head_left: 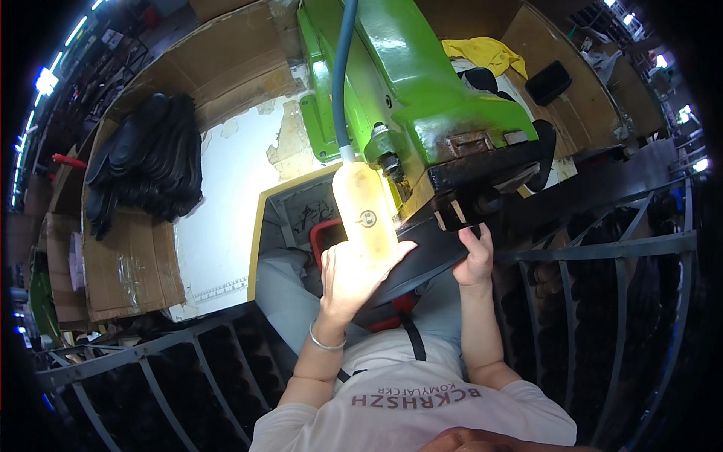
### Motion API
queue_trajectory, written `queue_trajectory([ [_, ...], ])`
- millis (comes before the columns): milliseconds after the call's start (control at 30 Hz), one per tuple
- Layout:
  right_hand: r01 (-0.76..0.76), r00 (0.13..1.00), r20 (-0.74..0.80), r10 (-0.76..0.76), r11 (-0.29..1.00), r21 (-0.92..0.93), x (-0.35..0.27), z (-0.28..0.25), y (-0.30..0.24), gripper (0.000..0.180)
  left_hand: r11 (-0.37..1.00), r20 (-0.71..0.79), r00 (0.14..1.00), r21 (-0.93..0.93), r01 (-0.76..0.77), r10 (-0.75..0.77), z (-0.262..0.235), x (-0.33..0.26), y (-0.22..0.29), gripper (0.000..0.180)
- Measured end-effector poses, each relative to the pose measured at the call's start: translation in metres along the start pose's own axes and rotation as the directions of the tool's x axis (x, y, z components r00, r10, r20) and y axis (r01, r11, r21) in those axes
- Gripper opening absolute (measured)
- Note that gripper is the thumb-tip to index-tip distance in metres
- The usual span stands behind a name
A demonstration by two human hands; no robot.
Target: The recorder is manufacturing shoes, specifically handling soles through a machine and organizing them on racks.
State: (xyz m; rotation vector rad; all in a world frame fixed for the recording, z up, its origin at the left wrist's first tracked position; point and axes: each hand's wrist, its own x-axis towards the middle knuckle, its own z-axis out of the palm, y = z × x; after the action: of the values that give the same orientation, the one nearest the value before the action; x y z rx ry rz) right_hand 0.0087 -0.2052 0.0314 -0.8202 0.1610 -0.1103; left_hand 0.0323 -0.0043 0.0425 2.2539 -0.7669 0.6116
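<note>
A long, dark, sole-shaped piece [426, 265] lies tilted below the head of a green machine [452, 113]. My left hand [354, 277] grips its left part, thumb stretched along the piece; glare and a lit yellow lamp [363, 197] hide some of the fingers. At the other end, my right hand [476, 258] holds the piece's edge with thumb and fingers raised, close under the machine's dark working head [461, 209]. The piece's far edge disappears into shadow beneath the machine.
Black sole-shaped pieces [151, 154] are stacked in a cardboard box [135, 264] at left. A blue lamp hose [343, 83] runs down beside the machine. Right of it lie a yellow cloth [489, 54] and a black object [548, 83]. Metal racks [617, 245] flank me.
</note>
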Motion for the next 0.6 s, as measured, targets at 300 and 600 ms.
queue_trajectory([
  [300, 0.095, 0.994, 0.071, -0.080, 0.968, -0.234, 0.003, 0.003, 0.017, 0.020, 0.879, 0.086, 0.897, -0.179, 0.442, -0.433, -0.004, -0.025, 0.001, 0.030],
  [600, 0.174, 0.983, -0.018, -0.181, 0.964, -0.201, 0.008, -0.009, 0.010, 0.024, 0.995, -0.023, 0.995, -0.046, 0.092, -0.093, 0.011, 0.006, -0.007, 0.032],
])
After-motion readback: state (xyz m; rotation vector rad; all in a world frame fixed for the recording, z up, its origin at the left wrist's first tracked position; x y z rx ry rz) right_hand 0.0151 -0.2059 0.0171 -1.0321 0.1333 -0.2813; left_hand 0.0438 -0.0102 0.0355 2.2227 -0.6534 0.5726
